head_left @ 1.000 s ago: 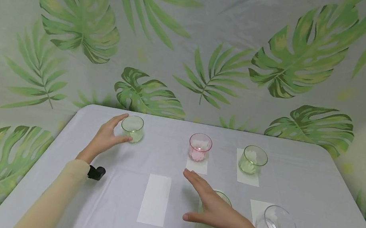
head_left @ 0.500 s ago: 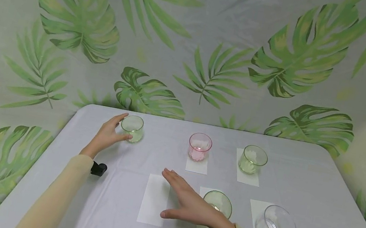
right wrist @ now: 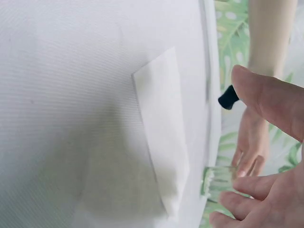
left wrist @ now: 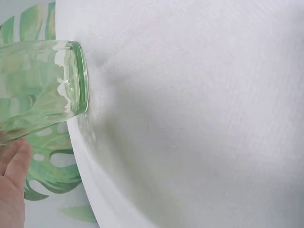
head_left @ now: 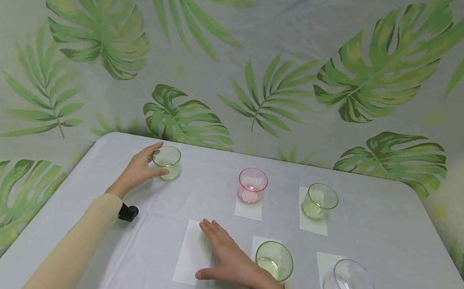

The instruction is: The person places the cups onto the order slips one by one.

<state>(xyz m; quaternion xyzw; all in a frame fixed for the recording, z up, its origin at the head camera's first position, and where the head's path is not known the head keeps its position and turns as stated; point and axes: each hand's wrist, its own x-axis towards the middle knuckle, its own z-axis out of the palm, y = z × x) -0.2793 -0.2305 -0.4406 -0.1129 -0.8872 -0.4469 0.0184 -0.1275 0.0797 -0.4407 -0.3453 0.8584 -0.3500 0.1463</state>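
At the far left of the table, a green-tinted glass stands on the white cloth. My left hand holds its side, with the thumb along the front and the fingers behind. In the left wrist view the green glass appears on its side, with fingertips at its lower edge. My right hand hovers palm-down over a white paper slip, fingers spread and holding nothing. The right wrist view shows that paper slip flat on the cloth, beyond the thumb.
A pink glass, a green glass and a clear glass each stand on a paper slip. Another green glass stands close behind my right wrist. The table's back edge meets a leaf-patterned backdrop.
My right hand has moved left, from in front of the near green glass to over the bare paper slip. My left hand stays at its glass, its wrist shifting slightly right.
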